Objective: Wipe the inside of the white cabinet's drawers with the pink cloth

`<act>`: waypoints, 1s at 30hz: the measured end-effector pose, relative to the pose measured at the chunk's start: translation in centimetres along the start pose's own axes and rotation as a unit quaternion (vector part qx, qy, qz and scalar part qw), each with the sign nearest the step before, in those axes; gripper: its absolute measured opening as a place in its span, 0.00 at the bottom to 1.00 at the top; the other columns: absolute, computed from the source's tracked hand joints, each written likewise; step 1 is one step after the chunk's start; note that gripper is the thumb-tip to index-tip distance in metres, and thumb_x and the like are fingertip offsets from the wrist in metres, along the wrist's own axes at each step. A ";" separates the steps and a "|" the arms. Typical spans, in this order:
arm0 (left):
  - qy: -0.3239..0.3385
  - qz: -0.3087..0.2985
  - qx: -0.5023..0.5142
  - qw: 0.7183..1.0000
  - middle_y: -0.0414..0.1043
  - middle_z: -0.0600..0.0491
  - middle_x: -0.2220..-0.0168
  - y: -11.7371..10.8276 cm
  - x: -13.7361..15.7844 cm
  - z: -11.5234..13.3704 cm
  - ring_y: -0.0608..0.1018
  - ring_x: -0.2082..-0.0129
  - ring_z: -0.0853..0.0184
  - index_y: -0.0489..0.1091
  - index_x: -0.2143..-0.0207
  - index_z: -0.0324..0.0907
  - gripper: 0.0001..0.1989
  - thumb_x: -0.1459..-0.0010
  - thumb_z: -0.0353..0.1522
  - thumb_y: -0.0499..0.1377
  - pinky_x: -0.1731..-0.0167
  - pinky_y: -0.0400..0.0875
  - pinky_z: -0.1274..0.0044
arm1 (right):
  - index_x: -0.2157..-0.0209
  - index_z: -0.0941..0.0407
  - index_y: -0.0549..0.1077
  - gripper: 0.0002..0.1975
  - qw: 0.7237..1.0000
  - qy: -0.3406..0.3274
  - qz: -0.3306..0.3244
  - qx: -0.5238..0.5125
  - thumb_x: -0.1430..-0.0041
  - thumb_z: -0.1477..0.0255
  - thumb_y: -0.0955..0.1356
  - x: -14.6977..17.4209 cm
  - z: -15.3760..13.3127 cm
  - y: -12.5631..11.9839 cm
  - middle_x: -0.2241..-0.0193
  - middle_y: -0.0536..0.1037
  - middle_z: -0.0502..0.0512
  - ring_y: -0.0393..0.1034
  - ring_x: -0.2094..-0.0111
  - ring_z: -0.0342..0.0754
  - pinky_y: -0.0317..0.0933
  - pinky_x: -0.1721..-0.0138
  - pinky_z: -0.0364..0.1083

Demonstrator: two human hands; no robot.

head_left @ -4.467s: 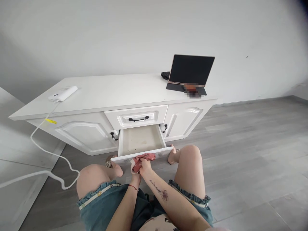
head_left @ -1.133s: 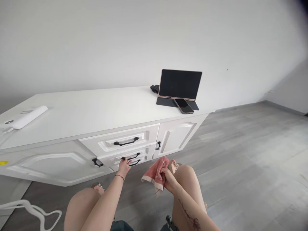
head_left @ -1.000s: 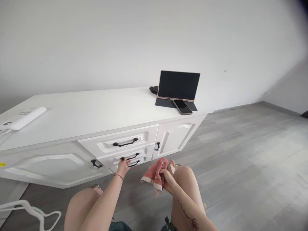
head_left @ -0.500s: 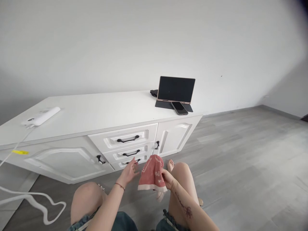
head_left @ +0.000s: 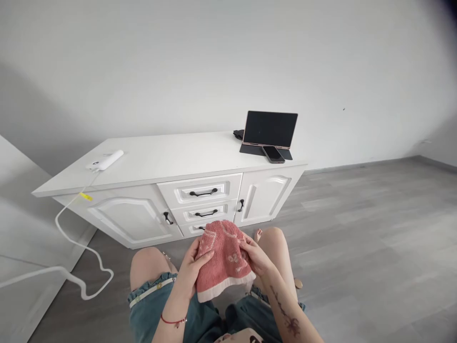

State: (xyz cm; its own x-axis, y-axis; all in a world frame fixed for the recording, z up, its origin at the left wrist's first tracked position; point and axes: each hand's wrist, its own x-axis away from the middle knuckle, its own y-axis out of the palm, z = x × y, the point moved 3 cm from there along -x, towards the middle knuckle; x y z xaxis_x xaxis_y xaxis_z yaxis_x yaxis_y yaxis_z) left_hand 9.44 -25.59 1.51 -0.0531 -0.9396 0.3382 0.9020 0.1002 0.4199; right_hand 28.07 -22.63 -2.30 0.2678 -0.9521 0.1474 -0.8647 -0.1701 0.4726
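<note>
A pink towel (head_left: 223,259) with a white border and pale patterns hangs between my two hands, above my lap. My left hand (head_left: 193,267) grips its left side, thumb lying on top of the cloth. On the right side, my right hand (head_left: 255,255) pinches the fabric between thumb and fingers. The towel droops in soft folds, its white hem towards me. Fingers behind the cloth are hidden.
Before my knees stands a white cabinet (head_left: 171,159) with black handles. On it are a tablet-like screen (head_left: 270,128), a phone (head_left: 273,154), a dark item (head_left: 238,134) and a white device (head_left: 110,160), whose white cable (head_left: 64,228) trails down left.
My left hand, free beside the towel before, has taken hold of its left side. The towel is now spread wider and nearer to me. The view has shifted left.
</note>
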 end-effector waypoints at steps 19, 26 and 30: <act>0.110 -0.031 -0.039 0.993 0.69 0.57 0.74 -3.6 0.7 3.0 0.72 0.71 0.73 0.64 0.81 0.40 0.14 0.55 0.30 0.69 0.68 0.69 0.82 | 0.51 0.50 0.75 0.14 0.819 -0.306 0.063 0.481 0.36 0.68 0.63 2.5 -9.9 -0.8 0.48 0.72 0.56 0.67 0.46 0.49 0.62 0.45 0.48; 0.004 -0.033 0.068 0.997 0.76 0.55 0.64 -4.4 -0.4 2.2 0.77 0.62 0.66 0.72 0.70 0.45 0.14 0.60 0.25 0.70 0.59 0.72 0.74 | 0.50 0.50 0.75 0.15 0.794 -0.346 0.032 0.499 0.34 0.70 0.62 2.0 -11.2 0.2 0.49 0.72 0.59 0.68 0.48 0.49 0.65 0.48 0.48; -0.035 -0.039 0.037 0.998 0.78 0.53 0.62 -4.0 -1.8 1.7 0.78 0.61 0.63 0.76 0.64 0.46 0.20 0.63 0.27 0.72 0.59 0.71 0.74 | 0.57 0.51 0.77 0.10 0.798 -0.377 0.063 0.466 0.37 0.70 0.65 1.8 -12.8 0.8 0.53 0.72 0.58 0.70 0.51 0.48 0.65 0.50 0.48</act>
State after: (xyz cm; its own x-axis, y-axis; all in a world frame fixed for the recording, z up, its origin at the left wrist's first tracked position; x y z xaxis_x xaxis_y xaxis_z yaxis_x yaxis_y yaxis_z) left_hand 5.18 -23.74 0.61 -0.1548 -0.9206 0.3585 0.8594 0.0535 0.5085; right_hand 33.29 -21.26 9.51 0.1254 -0.7994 -0.5875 -0.8996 0.1581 -0.4072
